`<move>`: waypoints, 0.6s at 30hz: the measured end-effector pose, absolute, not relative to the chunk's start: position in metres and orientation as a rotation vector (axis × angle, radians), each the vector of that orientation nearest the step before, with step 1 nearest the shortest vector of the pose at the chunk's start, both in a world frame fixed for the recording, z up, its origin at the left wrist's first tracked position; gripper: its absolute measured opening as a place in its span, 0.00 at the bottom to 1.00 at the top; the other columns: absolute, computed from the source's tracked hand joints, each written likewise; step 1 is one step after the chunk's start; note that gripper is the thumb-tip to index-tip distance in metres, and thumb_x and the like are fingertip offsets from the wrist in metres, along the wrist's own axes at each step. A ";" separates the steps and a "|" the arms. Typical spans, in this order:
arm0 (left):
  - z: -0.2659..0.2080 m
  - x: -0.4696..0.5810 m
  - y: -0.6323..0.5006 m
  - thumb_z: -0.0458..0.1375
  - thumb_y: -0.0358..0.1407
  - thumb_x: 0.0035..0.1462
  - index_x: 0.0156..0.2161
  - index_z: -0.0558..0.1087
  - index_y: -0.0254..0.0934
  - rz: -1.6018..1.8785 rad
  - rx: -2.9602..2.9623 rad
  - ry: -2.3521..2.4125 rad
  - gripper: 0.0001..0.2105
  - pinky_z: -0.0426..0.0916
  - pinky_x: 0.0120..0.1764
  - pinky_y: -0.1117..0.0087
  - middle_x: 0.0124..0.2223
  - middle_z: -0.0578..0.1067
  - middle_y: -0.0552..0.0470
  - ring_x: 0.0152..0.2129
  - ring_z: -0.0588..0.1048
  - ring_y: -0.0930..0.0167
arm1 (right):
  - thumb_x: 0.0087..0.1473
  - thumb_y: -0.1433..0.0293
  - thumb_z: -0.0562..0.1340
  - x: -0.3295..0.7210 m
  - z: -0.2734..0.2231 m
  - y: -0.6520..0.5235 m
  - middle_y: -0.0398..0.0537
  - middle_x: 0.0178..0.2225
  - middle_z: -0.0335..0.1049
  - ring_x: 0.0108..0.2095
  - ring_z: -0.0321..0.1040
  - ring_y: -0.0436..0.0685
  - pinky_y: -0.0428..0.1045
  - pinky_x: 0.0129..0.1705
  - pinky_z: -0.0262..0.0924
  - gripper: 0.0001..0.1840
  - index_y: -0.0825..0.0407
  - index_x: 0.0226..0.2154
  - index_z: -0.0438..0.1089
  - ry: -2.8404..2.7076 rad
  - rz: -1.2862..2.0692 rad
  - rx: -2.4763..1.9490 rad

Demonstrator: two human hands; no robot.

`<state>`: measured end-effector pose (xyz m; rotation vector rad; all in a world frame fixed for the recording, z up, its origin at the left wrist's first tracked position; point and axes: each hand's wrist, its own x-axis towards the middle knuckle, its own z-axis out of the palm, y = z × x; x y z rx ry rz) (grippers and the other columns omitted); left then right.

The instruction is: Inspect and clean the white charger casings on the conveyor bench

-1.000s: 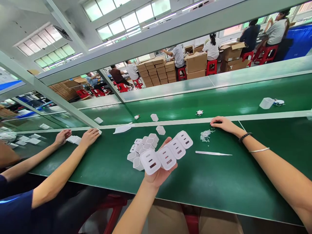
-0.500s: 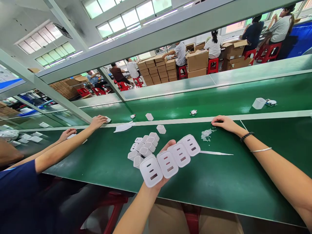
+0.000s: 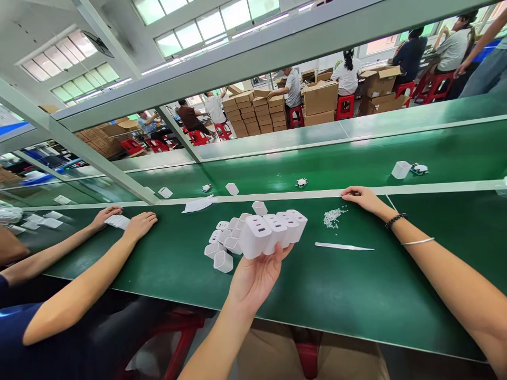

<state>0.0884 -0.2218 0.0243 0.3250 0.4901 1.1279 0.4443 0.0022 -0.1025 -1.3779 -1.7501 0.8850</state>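
My left hand (image 3: 259, 274) is wrapped round a row of several white charger housings (image 3: 257, 237), held side by side above the bench, their slotted ends tilted up. Behind them is a cluster of loose white housings (image 3: 224, 261), partly hidden by the held row; some show open ends, others slotted faces. My right hand (image 3: 359, 196) rests by the pale strip at the belt's edge, fingers loosely bent and nothing visible in them. Close to it lies a scatter of tiny clear pieces (image 3: 332, 217). White tweezers (image 3: 344, 246) lie flat on the green bench nearer me.
On the green belt (image 3: 356, 163) sit small circuit boards (image 3: 301, 182) and another housing (image 3: 401, 170). A white strip of material (image 3: 199, 203) lies at its edge. At left, a co-worker's hands (image 3: 140, 226) handle white parts. A metal frame (image 3: 114, 171) crosses the view.
My left hand has tipped the row of housings, so their long sides now show. The co-worker's near hand has drawn back from the belt edge, leaving a white part there. My right hand stays put.
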 end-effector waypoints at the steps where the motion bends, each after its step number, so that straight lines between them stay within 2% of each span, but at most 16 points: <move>1: 0.025 0.088 -0.223 0.54 0.33 0.68 0.70 0.53 0.60 1.133 0.329 0.487 0.30 0.76 0.48 0.80 0.66 0.69 0.51 0.60 0.71 0.65 | 0.45 0.44 0.66 0.444 -0.102 0.003 0.52 0.39 0.77 0.38 0.70 0.62 0.58 0.46 0.63 0.28 0.51 0.36 0.77 -1.738 0.878 -1.376; 6: 0.030 0.089 -0.227 0.59 0.34 0.65 0.70 0.54 0.59 1.146 0.307 0.456 0.33 0.74 0.50 0.82 0.66 0.69 0.50 0.60 0.71 0.64 | 0.44 0.44 0.66 0.443 -0.098 0.004 0.52 0.38 0.77 0.38 0.70 0.62 0.57 0.46 0.63 0.29 0.52 0.36 0.76 -1.709 0.876 -1.368; 12: 0.038 0.092 -0.231 0.56 0.35 0.67 0.70 0.51 0.61 1.125 0.333 0.427 0.32 0.75 0.50 0.82 0.67 0.67 0.52 0.62 0.69 0.65 | 0.43 0.45 0.67 0.442 -0.100 0.003 0.52 0.36 0.77 0.36 0.69 0.61 0.57 0.44 0.62 0.28 0.52 0.34 0.77 -1.736 0.869 -1.398; 18: 0.043 0.092 -0.236 0.60 0.35 0.64 0.70 0.51 0.60 1.104 0.292 0.395 0.35 0.73 0.50 0.84 0.68 0.66 0.52 0.64 0.67 0.62 | 0.44 0.44 0.66 0.443 -0.103 0.004 0.52 0.36 0.77 0.35 0.68 0.61 0.56 0.43 0.62 0.29 0.52 0.34 0.77 -1.760 0.842 -1.407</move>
